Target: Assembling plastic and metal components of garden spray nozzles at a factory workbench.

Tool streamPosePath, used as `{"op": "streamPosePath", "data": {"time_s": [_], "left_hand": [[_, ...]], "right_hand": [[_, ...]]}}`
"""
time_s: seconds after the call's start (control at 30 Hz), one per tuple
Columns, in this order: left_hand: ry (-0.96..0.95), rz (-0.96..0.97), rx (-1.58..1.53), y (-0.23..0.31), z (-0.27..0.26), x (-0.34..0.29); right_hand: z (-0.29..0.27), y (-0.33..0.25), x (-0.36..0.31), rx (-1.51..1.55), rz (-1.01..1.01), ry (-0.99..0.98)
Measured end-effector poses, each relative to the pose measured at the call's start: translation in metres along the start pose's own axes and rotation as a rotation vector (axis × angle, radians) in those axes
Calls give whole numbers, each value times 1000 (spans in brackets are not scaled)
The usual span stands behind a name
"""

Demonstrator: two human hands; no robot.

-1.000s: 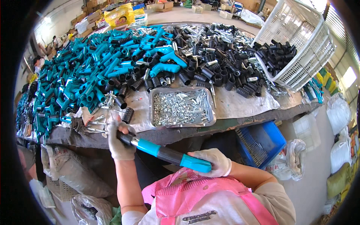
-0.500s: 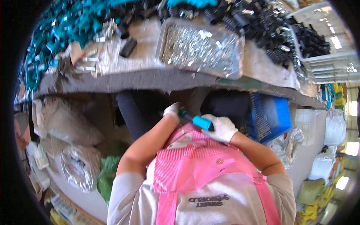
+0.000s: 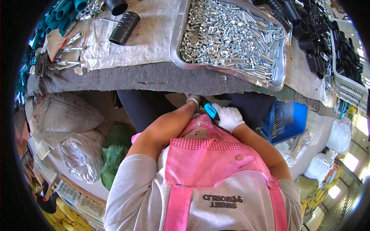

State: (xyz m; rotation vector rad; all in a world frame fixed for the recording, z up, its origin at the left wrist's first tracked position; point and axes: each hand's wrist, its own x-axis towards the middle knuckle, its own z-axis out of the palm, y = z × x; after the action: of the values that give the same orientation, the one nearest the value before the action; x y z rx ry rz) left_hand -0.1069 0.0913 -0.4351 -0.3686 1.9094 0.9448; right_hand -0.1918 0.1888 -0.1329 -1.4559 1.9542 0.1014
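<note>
A teal and black handle-like piece (image 3: 210, 110) lies slantwise between my hands, low in front of the bench edge. My right hand (image 3: 230, 118), in a white glove, is closed around its near end. At its dark far end is my left hand (image 3: 194, 100), also gloved and curled closed against it; most of those fingers are hidden. On the bench above, a metal tray (image 3: 177, 48) holds many small silvery metal pieces and pins. A loose black ribbed tube (image 3: 124, 28) lies left of the tray.
Teal tubes (image 3: 63, 12) pile up at the far left, black ribbed parts (image 3: 304, 29) at the right beside a white crate (image 3: 351, 89). A grey cloth edge (image 3: 127, 79) borders the bench. Below are a blue bin (image 3: 293, 119), white sacks (image 3: 63, 115) and a green bag (image 3: 115, 154).
The whole view has shifted, bringing the bench and tray nearer. Both hands sit closer to the bench edge, the left one more covered. The piece is held more steeply and stays in the right hand.
</note>
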Motion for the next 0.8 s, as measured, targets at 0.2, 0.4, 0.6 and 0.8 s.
{"op": "streamPosePath", "data": {"time_s": [0.2, 0.4, 0.6, 0.8], "left_hand": [[163, -5, -109, 26, -31, -51], [434, 79, -90, 32, -115, -138], [747, 207, -69, 63, -122, -173], [538, -61, 17, 64, -103, -123]], "right_hand": [[-44, -11, 33, 6, 81, -149], [1, -6, 103, -80, 69, 75], [-37, -12, 52, 169, 261, -233], [40, 3, 75, 62, 370, 227]]}}
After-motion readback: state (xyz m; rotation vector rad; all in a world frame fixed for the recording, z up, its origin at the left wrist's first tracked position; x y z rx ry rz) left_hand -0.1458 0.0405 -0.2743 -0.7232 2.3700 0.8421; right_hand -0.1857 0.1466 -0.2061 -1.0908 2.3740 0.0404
